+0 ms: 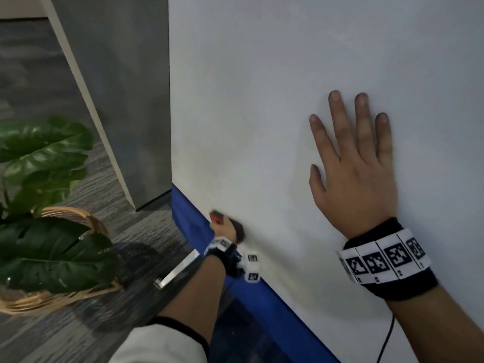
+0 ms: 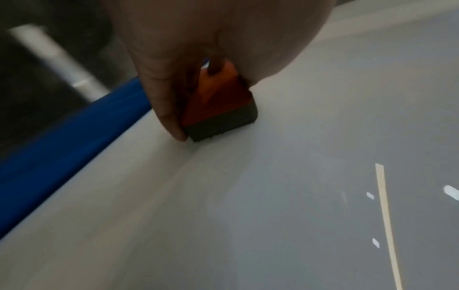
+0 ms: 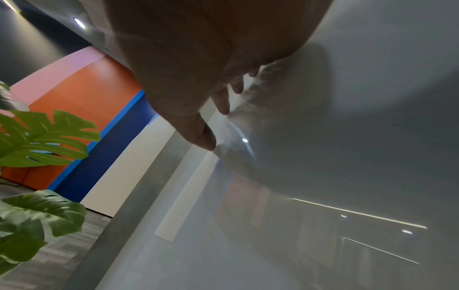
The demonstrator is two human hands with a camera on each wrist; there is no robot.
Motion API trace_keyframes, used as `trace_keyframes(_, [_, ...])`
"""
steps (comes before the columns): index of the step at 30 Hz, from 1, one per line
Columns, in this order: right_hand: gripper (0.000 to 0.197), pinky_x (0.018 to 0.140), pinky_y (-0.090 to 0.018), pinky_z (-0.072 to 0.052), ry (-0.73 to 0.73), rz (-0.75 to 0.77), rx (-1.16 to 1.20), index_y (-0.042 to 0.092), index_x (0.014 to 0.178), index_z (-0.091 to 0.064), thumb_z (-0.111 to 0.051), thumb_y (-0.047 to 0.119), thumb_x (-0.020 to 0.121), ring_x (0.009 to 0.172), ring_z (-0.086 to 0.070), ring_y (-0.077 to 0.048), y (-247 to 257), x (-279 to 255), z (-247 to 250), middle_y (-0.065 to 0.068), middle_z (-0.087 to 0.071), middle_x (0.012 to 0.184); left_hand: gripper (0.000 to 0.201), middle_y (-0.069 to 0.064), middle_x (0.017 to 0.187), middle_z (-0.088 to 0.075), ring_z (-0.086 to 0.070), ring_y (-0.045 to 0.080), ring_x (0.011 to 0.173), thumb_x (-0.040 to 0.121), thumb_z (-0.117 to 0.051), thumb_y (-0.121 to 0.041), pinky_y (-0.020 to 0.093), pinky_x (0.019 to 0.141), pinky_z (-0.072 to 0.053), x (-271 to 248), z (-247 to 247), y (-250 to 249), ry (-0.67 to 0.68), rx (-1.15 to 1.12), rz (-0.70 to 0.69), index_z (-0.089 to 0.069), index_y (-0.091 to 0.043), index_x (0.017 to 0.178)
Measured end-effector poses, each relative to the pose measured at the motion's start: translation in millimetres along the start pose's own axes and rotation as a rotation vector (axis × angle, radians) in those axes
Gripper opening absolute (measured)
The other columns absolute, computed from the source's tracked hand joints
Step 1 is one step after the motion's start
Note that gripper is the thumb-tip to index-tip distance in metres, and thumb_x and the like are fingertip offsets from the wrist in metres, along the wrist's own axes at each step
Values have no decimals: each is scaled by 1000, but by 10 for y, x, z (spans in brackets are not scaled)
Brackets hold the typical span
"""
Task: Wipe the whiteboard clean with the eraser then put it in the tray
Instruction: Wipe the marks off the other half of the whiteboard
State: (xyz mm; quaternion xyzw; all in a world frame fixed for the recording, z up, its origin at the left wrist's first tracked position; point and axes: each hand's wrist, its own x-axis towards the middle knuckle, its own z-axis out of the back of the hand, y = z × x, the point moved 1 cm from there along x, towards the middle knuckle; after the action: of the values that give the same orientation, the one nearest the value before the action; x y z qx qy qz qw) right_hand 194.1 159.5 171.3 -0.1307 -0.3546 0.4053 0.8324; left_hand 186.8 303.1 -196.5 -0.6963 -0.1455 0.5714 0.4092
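Fingers [image 2: 171, 109] of left hand [image 1: 225, 227] pinching eraser [image 2: 218, 106] against whiteboard [image 1: 262, 100]; right hand [image 1: 356, 174] spread flat; plant [image 1: 39, 179] nearby.

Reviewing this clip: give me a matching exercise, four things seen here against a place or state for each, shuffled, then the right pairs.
Things:
1. eraser
2. right hand
3. blue edge
4. plant

Places or states:
A. stands in a woven basket on the floor
B. runs along the whiteboard's lower border
C. lies flat on the whiteboard, fingers straight
D. gripped by the left hand, dark pad against the whiteboard

Pairs: 1-D, 2-C, 3-B, 4-A
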Motion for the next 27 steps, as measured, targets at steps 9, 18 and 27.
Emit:
trace_keyframes(9, [69, 128, -46, -9, 30, 5, 369, 9, 152, -40, -62, 21, 88, 157, -11, -33, -100, -226, 222, -15, -13, 169, 42, 4, 110, -63, -68, 26, 103, 99, -61, -43, 53, 93, -59, -1510, 412, -2770, 202, -122, -785, -41, -26, 132])
trace_keyframes(18, [49, 98, -26, -51, -198, -383, 1105, 18, 140, -56, -68, 9, 93, 109, -65, -14, -1349, -1605, 1125, -1, -59, 134, 56, 0, 109, -68, -67, 12, 91, 98, -69, -30, 21, 73, -56, -3586, 593, -1950, 389, -78, -1153, -46, -21, 147])
trace_keyframes(27, [50, 108, -35, -39, -111, -411, 720, 19, 135, -58, -68, 10, 87, 125, -46, -23, -1926, -2646, 1162, -7, -48, 138, 70, 11, 131, -63, -65, 33, 112, 99, -63, -45, 52, 95, -59, -2926, 10, 53, 244, 206, -544, -30, -30, 158])
